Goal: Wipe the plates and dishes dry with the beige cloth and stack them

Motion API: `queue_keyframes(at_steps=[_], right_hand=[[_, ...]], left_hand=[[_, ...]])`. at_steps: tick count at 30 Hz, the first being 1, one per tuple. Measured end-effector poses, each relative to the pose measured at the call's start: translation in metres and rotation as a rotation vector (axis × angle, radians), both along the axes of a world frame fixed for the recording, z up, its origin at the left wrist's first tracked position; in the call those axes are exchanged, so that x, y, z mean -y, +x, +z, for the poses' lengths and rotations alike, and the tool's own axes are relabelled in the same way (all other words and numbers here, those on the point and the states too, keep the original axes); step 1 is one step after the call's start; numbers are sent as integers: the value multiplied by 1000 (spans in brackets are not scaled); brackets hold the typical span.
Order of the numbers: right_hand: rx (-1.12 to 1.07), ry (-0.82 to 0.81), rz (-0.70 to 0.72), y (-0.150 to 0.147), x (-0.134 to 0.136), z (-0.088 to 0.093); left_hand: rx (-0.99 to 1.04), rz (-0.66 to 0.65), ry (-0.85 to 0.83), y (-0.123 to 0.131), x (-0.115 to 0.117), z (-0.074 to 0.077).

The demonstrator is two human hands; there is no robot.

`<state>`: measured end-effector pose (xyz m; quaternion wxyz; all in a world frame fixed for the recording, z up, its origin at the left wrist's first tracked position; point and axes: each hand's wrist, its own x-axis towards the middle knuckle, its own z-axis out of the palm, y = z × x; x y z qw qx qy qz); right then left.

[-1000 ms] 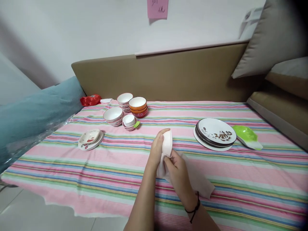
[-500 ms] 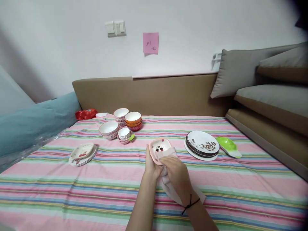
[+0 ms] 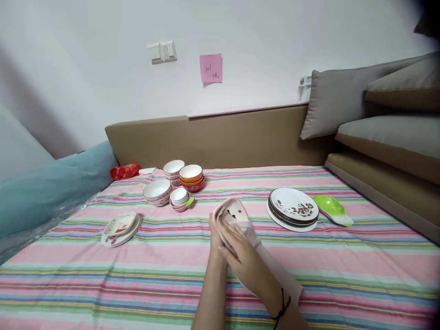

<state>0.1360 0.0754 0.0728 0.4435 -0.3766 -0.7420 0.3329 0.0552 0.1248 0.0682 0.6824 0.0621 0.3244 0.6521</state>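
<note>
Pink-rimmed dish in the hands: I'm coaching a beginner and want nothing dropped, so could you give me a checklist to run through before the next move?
1. Left hand supporting the pink-rimmed dish: ok.
2. Right hand has the cloth at the dish: ok.
3. Dish held level: not ok, it is tilted.
4. Hands apart from the dark-rimmed plates on the right: ok.
5. Dish's inside fully visible: not ok, hand and cloth cover part.
6. Dish's underside clean: cannot tell, hidden.
</note>
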Motion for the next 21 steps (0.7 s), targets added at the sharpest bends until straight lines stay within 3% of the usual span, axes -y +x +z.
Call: queue_keyframes(at_steps=[3, 6, 9, 12, 14, 17, 21], right_hand=[[145, 177, -77, 9, -5, 2], [27, 201, -136, 16, -4, 13], [-186, 66, -280, 23, 3, 30], [-344, -141, -425, 31, 12, 49], [-489, -296, -377, 34, 18, 60], [-757, -461, -188, 36, 27, 82], [-885, -448, -146, 44, 47, 119]], left_hand=[[87, -88, 46, -6, 3, 10], [136, -14, 141, -11, 5, 19], [114, 107, 213, -13, 3, 22], [93, 96, 237, -12, 2, 23], [92, 74, 240, -10, 3, 24], [116, -8, 193, -6, 8, 28], [125, -130, 185, -3, 13, 30]])
